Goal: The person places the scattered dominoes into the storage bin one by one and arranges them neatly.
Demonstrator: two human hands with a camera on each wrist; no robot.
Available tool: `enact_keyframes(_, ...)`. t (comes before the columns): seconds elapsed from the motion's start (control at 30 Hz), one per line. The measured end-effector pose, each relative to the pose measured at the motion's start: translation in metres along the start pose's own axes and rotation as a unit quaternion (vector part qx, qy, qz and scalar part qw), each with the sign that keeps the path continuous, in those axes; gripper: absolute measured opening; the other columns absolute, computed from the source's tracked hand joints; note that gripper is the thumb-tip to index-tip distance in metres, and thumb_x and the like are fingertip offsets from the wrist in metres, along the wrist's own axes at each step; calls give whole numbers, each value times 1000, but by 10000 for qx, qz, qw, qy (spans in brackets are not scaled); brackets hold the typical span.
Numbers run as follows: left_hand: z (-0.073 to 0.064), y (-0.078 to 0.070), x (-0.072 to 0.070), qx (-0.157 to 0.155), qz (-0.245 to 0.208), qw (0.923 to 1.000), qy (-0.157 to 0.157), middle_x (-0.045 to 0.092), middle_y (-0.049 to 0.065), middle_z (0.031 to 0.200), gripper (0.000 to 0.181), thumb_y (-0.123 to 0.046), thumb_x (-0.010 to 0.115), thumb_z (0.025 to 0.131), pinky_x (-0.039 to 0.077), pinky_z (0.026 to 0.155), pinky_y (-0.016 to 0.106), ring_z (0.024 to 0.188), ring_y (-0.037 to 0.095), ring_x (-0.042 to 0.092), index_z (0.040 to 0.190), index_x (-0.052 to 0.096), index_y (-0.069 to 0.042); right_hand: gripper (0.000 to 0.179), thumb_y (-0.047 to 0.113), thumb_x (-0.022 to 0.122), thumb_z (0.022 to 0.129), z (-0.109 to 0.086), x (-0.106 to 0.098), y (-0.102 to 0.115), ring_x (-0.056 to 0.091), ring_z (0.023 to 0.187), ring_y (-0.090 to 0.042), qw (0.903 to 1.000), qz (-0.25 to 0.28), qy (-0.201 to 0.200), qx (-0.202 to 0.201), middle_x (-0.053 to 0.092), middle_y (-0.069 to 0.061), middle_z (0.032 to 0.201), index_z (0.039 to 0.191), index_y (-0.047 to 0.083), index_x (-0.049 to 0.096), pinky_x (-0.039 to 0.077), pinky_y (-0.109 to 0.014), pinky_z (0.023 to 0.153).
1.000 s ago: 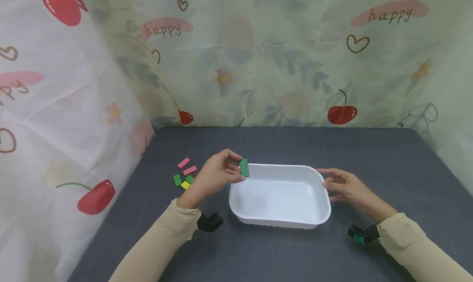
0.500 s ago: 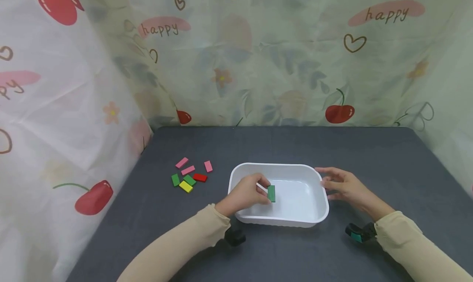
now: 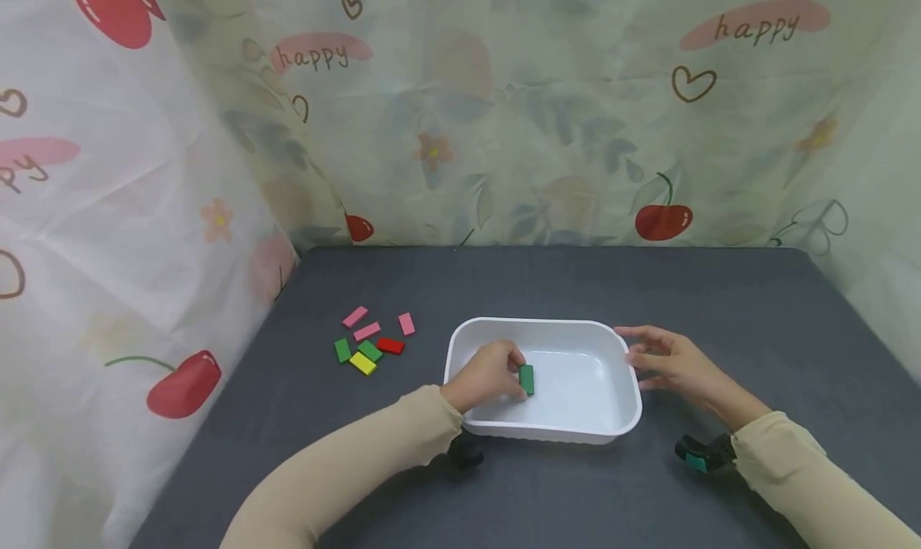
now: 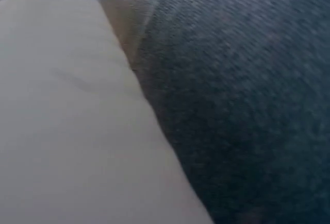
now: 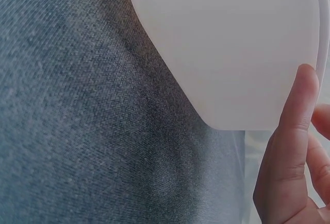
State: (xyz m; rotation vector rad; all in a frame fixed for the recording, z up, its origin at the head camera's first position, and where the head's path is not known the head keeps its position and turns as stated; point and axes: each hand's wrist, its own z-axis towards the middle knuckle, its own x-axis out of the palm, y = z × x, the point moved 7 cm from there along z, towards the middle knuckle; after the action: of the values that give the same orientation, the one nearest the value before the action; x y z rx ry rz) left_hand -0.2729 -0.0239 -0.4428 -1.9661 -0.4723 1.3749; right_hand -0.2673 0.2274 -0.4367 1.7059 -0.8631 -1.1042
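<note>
In the head view, my left hand is inside a white rectangular dish, at its left half. Its thumb and fingers pinch a small green block by the two ends, low over the dish floor. My right hand is at the dish's right end, its fingers extended along the rim. In the right wrist view, a straight finger rests against the dish's outer wall. The left wrist view holds mostly a beige sleeve and dark cloth; the left hand's grip is out of sight there.
Left of the dish lie several small blocks on the dark table: a red block, a yellow block, a green block, and pink blocks, one pink block apart. A printed curtain closes off the back and sides.
My left hand has carried the green block rightward from the dish's left rim and lowered it inside. The right hand has stayed at the right end.
</note>
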Motion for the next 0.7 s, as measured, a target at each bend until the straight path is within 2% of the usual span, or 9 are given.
enact_keyframes(0.2, 2, 3, 3, -60, 148, 9999, -49, 58, 3, 86, 38, 0, 85, 67, 45, 69, 21, 77, 12, 51, 99, 65, -5, 63, 22, 67, 91, 0, 1, 0, 61, 93, -11, 10000, -5, -14, 21, 58, -15, 109, 144, 0, 39, 58, -38, 74)
enact_keyframes(0.47, 0, 0, 2, -55, 137, 9999, -24, 56, 3, 81, 40, 1, 84, 68, 42, 62, 21, 72, 13, 51, 102, 65, -5, 64, 23, 67, 91, 0, 0, 0, 61, 93, -15, 10000, -46, 0, 71, 57, -16, 110, 144, 1, 39, 58, -38, 75)
enact_keyframes(0.6, -2, 3, 1, -248, -129, 9996, 71, 60, 4, 85, 44, -2, 85, 69, 46, 63, 23, 73, 14, 55, 107, 63, -5, 63, 23, 67, 92, 0, 0, 2, 61, 94, -15, 9999, -88, -22, 83, 57, -17, 110, 144, 0, 40, 58, -38, 75)
enact_keyframes(0.7, -5, 8, -1, -513, -326, 9980, 171, 63, 5, 88, 46, -5, 84, 70, 49, 65, 25, 74, 15, 58, 110, 62, -4, 63, 23, 67, 91, 0, 1, 3, 61, 94, -16, 9999, -117, -20, 66, 56, -18, 111, 144, 0, 40, 58, -38, 75)
